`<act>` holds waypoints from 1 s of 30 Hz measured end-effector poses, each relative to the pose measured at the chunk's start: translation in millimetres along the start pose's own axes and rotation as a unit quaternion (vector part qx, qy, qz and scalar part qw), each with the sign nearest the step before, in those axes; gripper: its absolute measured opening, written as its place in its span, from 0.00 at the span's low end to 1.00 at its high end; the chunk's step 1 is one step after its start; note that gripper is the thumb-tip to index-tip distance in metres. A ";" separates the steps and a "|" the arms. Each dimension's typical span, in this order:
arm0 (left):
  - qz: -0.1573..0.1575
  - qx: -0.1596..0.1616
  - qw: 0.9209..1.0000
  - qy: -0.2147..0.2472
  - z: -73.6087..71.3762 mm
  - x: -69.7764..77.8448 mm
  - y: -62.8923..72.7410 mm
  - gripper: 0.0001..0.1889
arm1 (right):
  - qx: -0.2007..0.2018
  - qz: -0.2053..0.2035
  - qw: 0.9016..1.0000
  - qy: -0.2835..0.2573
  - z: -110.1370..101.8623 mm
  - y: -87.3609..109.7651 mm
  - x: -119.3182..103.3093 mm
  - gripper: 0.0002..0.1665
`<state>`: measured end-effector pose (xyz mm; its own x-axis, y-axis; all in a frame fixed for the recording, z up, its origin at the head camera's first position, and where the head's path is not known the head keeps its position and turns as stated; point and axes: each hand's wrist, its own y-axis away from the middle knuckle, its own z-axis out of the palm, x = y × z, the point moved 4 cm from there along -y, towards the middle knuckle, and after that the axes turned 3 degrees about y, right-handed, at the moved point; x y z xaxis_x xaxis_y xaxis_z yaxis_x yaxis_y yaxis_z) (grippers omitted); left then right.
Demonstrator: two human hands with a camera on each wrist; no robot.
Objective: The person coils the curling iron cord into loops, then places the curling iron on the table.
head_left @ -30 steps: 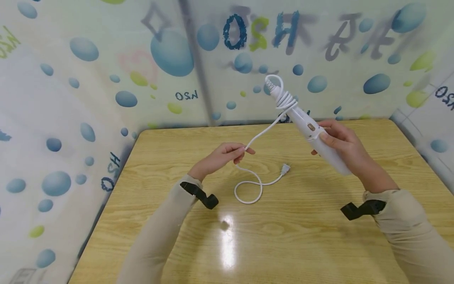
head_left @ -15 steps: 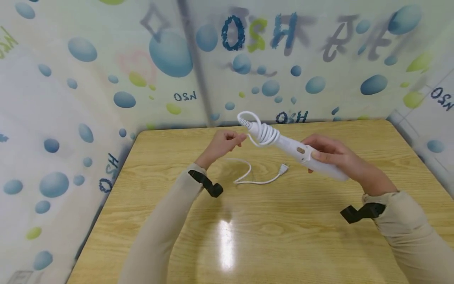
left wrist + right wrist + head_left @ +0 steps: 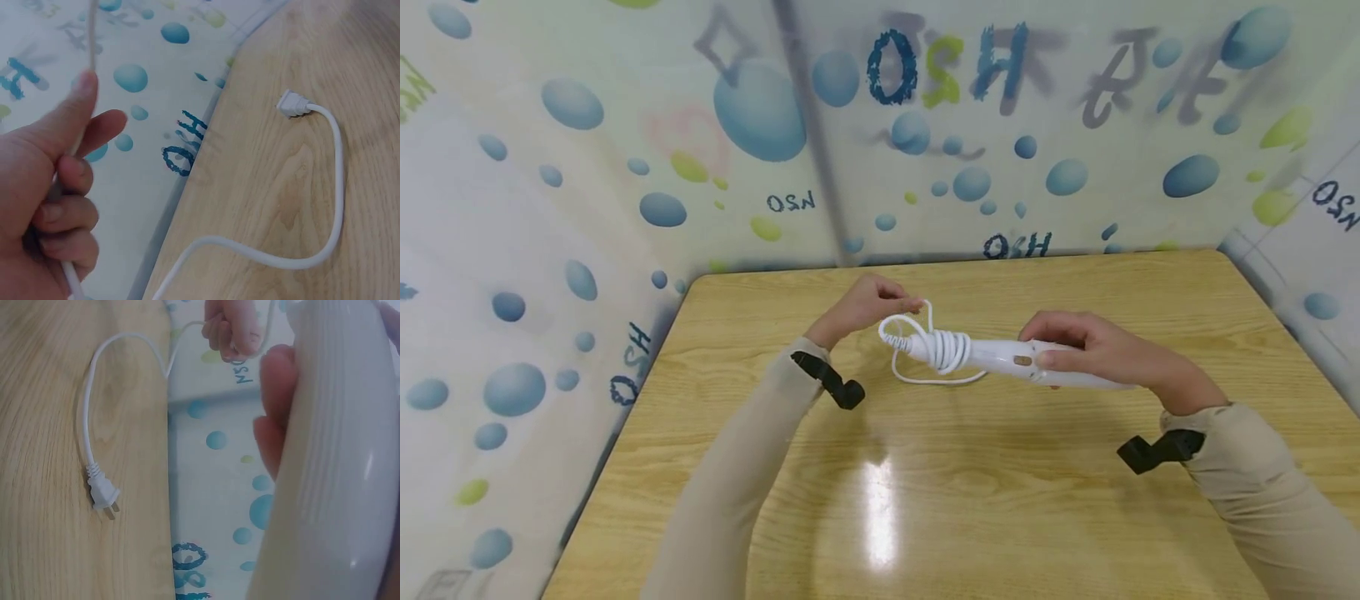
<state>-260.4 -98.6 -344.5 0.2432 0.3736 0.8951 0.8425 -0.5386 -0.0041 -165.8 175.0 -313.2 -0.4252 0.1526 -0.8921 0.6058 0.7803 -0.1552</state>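
Note:
My right hand [image 3: 1101, 348] grips a long white wand-shaped electric appliance [image 3: 994, 356] with a small brown switch, held nearly level above the table. White power cord [image 3: 951, 351] is coiled several times round its left end, and a loop stands out there. The thumb and fingers of my left hand [image 3: 867, 302] pinch the cord beside that end. In the left wrist view the cord also runs through the curled fingers. Its free length lies on the table, ending in a two-pin plug [image 3: 104, 491]. The appliance's ribbed body [image 3: 337, 444] fills the right of the right wrist view.
A wooden table [image 3: 1000, 500] lies under both hands, its far edge near a patterned wall sheet [image 3: 1067, 108] with blue and green drops. Black camera mounts [image 3: 827, 379] are strapped round both wrists, over beige sleeves.
The appliance has come down and tipped from steeply slanted to nearly level. My left hand has moved up and round its coiled end, and more cord is wrapped tightly there.

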 end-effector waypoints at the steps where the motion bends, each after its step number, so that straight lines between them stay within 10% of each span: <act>1: 0.005 -0.015 1.000 -0.006 -0.4 0.6 -0.5 0.12 | 0.003 0.001 1.000 0.012 0.2 -0.5 -0.1 0.15; 6: -0.007 -0.050 0.999 0.003 -5.8 2.4 -0.9 0.14 | 0.020 0.008 0.998 0.060 -0.9 -2.1 0.3 0.14; 16: -0.030 0.066 0.996 -0.043 -19.6 3.3 0.6 0.14 | 0.001 0.028 0.996 0.087 4.9 -4.9 12.7 0.17; 30: -0.019 -0.033 0.999 -0.018 -6.2 62.8 11.8 0.12 | -0.016 0.125 0.960 0.250 17.7 -14.3 25.2 0.19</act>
<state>-238.2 -86.1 -285.5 0.2297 0.4218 0.8771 0.8186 -0.5711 0.0603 -173.2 156.9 -341.0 -0.5439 0.6026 -0.5840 0.7133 0.6986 0.0566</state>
